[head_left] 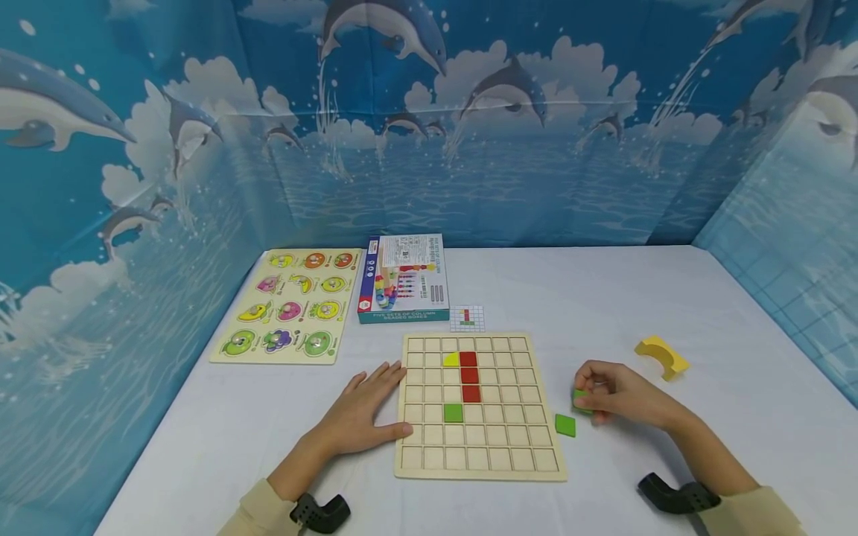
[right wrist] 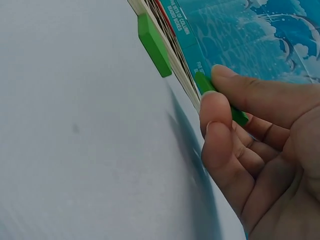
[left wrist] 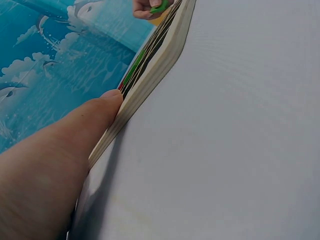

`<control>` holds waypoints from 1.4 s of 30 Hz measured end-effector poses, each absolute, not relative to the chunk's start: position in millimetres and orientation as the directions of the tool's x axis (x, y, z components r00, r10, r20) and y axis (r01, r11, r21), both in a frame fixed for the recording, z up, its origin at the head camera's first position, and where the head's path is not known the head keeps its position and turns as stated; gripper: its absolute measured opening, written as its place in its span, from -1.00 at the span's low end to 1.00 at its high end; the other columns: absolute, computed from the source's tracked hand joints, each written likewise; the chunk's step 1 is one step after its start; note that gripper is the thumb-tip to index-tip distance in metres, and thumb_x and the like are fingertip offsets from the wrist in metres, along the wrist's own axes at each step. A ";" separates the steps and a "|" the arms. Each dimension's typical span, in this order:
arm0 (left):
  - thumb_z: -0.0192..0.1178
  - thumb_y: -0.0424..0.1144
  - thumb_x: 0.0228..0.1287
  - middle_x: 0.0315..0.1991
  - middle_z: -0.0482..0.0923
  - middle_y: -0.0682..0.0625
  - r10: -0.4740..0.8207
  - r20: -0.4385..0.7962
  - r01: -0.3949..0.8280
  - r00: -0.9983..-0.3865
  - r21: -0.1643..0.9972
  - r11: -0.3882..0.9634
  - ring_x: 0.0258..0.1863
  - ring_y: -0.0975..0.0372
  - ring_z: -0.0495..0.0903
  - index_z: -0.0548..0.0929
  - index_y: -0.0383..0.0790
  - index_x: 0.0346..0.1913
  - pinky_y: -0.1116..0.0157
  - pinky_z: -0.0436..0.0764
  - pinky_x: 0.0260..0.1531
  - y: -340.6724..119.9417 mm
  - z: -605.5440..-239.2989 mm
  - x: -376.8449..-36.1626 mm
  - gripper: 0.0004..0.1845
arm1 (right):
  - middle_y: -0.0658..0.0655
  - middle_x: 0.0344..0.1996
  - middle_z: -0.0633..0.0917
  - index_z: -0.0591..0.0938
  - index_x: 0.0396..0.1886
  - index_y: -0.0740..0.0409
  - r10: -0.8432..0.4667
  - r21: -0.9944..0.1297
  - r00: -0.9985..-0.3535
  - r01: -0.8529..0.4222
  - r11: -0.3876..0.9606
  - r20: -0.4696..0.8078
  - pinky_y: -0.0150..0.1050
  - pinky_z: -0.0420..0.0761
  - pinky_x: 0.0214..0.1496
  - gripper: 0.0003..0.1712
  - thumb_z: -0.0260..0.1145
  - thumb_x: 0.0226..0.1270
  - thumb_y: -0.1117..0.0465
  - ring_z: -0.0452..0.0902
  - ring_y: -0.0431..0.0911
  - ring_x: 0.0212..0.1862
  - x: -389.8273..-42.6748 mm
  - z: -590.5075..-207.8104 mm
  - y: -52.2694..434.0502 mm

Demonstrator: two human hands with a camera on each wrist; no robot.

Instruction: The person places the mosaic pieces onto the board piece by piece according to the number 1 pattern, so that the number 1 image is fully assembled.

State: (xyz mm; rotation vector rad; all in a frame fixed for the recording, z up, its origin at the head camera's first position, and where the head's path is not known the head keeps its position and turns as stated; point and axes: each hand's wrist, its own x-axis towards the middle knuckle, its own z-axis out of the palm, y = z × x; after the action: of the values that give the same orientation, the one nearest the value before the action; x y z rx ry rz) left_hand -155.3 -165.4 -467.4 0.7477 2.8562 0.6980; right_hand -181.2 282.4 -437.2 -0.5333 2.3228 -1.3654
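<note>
A wooden grid board (head_left: 507, 435) lies on the white table, carrying several red square tiles (head_left: 471, 375) in a column, a yellow rounded tile (head_left: 451, 359) and a green square tile (head_left: 453, 412). My left hand (head_left: 362, 413) rests at the board's left edge with fingers spread, its thumb (left wrist: 107, 102) on the rim. To the right of the board, my right hand (head_left: 620, 391) pinches a green tile (right wrist: 239, 116) between thumb and fingers. Another green tile (head_left: 565, 425) lies on the table between that hand and the board.
A small pattern card (head_left: 467, 318) lies behind the board, in front of a box of beads (head_left: 409, 279). At the back left is a fruit puzzle board (head_left: 280, 307). A yellow arch block (head_left: 662, 357) sits beyond my right hand. Dolphin-print curtains (head_left: 469, 179) surround the table.
</note>
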 end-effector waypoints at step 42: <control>0.10 0.44 0.15 0.54 0.02 0.09 0.486 0.024 0.443 -0.874 0.450 0.775 0.51 0.19 -0.07 0.09 -0.05 0.55 0.01 -0.12 0.43 -165.6 -468.7 -156.2 0.02 | 0.14 -0.47 0.50 0.47 -0.20 0.42 -0.673 -0.951 -0.737 -0.160 0.265 -0.064 -0.35 0.59 -0.54 -0.72 0.38 0.27 0.34 0.54 -0.18 -0.59 -180.1 -426.4 202.5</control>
State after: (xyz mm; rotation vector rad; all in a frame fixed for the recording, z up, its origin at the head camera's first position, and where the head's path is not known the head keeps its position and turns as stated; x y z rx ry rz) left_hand -156.2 -165.6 -468.7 0.7533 2.8711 0.6931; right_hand -180.1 202.5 -426.4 -0.7516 2.0801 -1.4823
